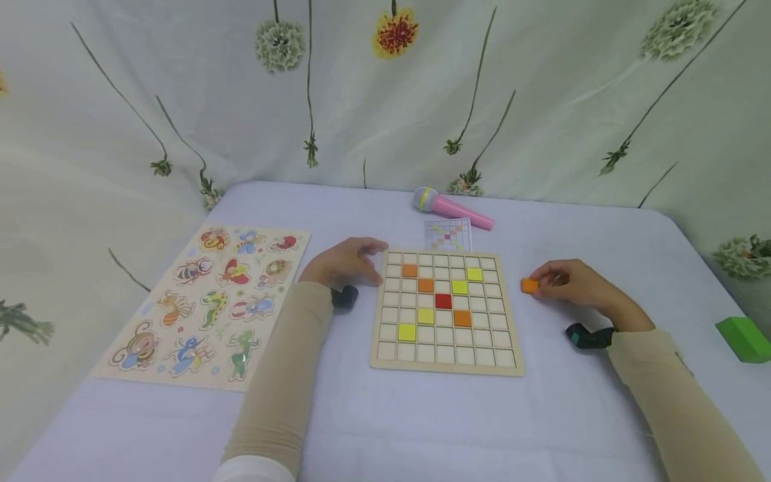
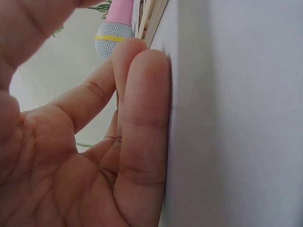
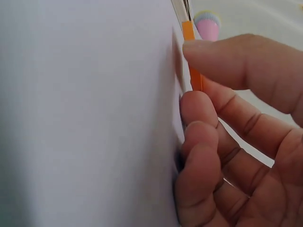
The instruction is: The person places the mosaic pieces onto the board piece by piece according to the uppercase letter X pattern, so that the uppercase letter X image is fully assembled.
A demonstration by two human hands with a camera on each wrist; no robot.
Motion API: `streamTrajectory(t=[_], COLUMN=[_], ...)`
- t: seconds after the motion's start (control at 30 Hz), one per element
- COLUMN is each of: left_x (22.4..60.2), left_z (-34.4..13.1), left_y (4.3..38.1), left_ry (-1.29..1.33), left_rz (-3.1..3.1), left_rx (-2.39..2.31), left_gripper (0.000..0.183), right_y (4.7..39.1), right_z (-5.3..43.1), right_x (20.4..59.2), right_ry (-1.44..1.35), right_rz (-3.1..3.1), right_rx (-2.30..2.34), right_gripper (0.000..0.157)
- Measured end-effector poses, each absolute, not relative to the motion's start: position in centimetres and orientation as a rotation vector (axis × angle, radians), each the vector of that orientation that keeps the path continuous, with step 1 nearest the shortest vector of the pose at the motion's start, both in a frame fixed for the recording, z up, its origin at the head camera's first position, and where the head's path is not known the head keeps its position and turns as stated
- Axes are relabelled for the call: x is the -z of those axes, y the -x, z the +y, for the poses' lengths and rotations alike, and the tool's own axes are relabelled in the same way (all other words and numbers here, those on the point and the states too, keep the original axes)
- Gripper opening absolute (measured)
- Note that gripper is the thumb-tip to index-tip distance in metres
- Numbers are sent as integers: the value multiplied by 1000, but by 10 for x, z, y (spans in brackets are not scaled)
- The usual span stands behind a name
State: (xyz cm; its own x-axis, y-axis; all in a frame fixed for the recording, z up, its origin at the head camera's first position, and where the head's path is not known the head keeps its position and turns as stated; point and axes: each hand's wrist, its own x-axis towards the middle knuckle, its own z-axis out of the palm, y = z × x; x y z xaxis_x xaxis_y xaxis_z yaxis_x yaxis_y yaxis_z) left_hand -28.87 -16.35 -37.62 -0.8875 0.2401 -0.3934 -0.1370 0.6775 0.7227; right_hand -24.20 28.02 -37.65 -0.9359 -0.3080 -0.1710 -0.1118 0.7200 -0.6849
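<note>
A wooden grid board (image 1: 444,371) lies flat in the middle of the table in the head view. Orange, yellow and red square tiles sit in some of its cells, with the red tile (image 1: 443,301) near the centre. My left hand (image 1: 345,260) rests at the board's upper left edge, fingers loosely extended and holding nothing. To the right of the board, my right hand (image 1: 569,284) pinches an orange tile (image 1: 529,286) between thumb and fingers. The right wrist view shows that tile (image 3: 188,30) on edge under the thumb, with the other fingers curled by the tabletop.
A small printed card (image 1: 448,233) with a coloured grid pattern lies just behind the board. Beyond it is a pink toy microphone (image 1: 462,211). An insect picture puzzle (image 1: 207,301) lies at the left, partly behind the left sleeve. A green block (image 1: 743,339) stands at the far right.
</note>
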Motion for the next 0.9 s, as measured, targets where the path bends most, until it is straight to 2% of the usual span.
streamTrajectory(t=[0.9], left_x=[376], left_z=[-163], left_y=[289], left_ry=[-83], left_rz=[2435], left_rx=[-1080], left_gripper=[85], right_y=[204], right_z=[228], right_x=[368], right_ry=[803], right_rz=[2438], right_rx=[1039], right_gripper=[19])
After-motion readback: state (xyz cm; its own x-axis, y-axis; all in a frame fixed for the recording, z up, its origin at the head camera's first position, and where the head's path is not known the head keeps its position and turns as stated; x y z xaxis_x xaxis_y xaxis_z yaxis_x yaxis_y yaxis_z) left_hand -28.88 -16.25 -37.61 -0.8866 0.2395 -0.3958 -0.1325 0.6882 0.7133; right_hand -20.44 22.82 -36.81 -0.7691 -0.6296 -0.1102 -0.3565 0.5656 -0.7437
